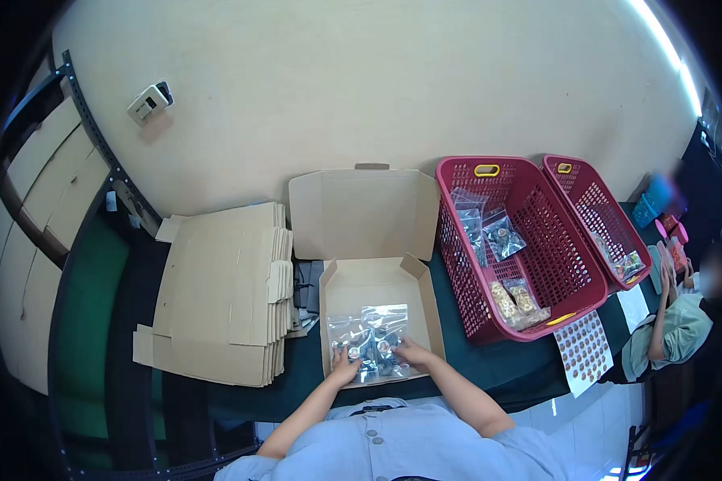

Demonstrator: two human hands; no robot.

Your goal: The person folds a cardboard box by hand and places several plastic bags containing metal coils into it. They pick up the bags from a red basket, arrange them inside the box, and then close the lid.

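Fingers of the left hand are spread open and lie flat on the left edge of the clear plastic bags. They press down on the bags and do not close around them. The right hand is also open, and its fingers rest on the right side of the same bags, so the two hands are a little apart with the bags between them. The bags overlap each other and hold small dark and round pieces that I cannot identify.

Well to the left of the left hand, a stack of flat cardboard blanks lies on the dark tabletop. Both hands are inside the open cardboard box, and the bags lie on its floor, near the front wall. Its lid stands open, just beyond the hands.

To the right of the right hand, just beside the box, is a red basket. It holds clear packets at the back and packets of yellowish pieces at the front. A second red basket stands further right, touching the first one, with one colourful packet inside. A sheet of round stickers lies in front of the baskets, and beyond it sits another person.
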